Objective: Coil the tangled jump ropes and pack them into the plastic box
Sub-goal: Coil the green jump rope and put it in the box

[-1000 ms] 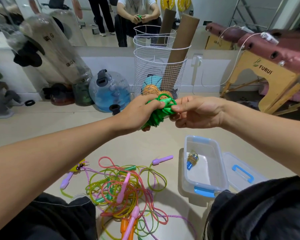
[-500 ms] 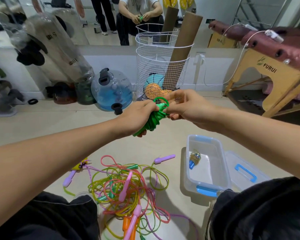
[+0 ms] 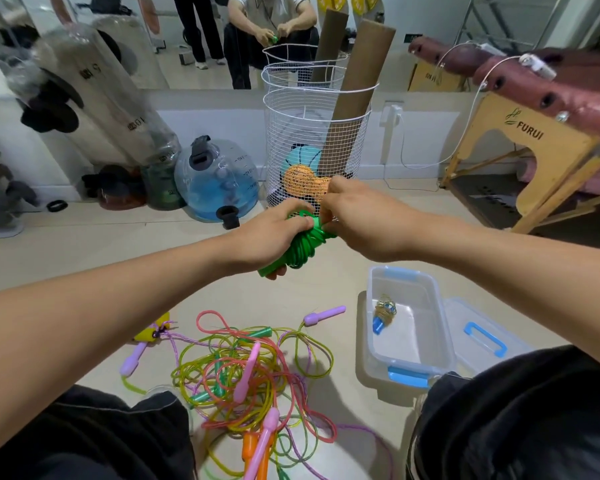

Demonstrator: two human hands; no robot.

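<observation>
A green jump rope (image 3: 303, 244), wound into a tight bundle round its handles, is held up in front of me. My left hand (image 3: 271, 237) grips the bundle from the left. My right hand (image 3: 361, 223) pinches the rope's end at the top of the bundle. A tangle of pink, yellow, green and purple ropes (image 3: 243, 379) with pink, purple and orange handles lies on the floor between my knees. The clear plastic box (image 3: 440, 327) with blue clips stands open at the right, with one small coiled rope (image 3: 384, 311) inside.
The box lid (image 3: 482, 337) with a blue handle lies right of the box. A white wire basket (image 3: 312, 140) with cardboard tubes and balls stands behind my hands. A blue water bag (image 3: 219, 178) sits to its left, a wooden bench (image 3: 534, 157) to the right.
Both hands have dropped a little and come closer with the green bundle. My right hand has moved up over the top of the bundle, its fingers now on the rope's end.
</observation>
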